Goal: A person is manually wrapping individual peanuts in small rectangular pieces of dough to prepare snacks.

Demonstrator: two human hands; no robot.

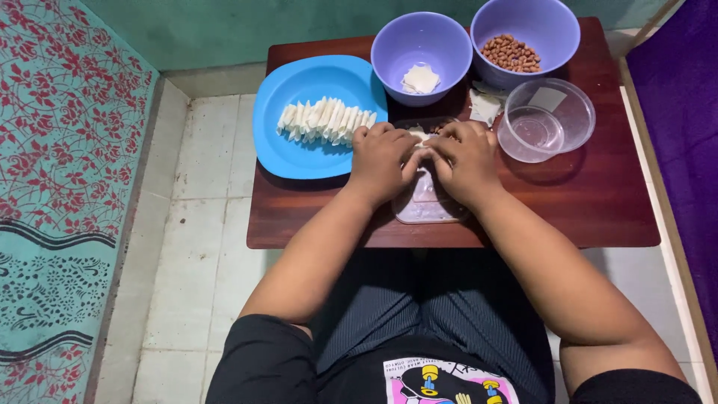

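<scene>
Left hand (380, 158): resting knuckles-up at the tabletop's middle, fingers curled, pinching the near-left edge of a small white wrapper (419, 137).
Right hand (467, 158): lying just beside the left, fingers bent, pinching the same wrapper from the right; fingertips of both hands meeting over it.
Wrapper: sitting between the two hands, mostly hidden by the fingers, showing only a pale sliver.
Clear tray (426, 206): lying flat under both hands, reaching toward the near edge of the tabletop.
Tabletop (598, 202): dark red-brown wood, carrying everything here.
Blue plate (299, 150): sitting at the left, just beside the left hand, holding a row of folded white pieces (325, 120) leaning one against the next.
Left bowl (421, 45): purple, standing far of the hands, holding a few flat white sheets (420, 78).
Right bowl (535, 26): purple, standing at the far right, holding brown peanuts (511, 52).
Clear container (553, 112): standing right of the hands, near the peanut bowl, with a smaller clear lid showing inside it.
Loose sheets (485, 107): lying white between the two bowls and the clear container.
Floor (202, 247): showing pale tiles to the left of the tabletop.
</scene>
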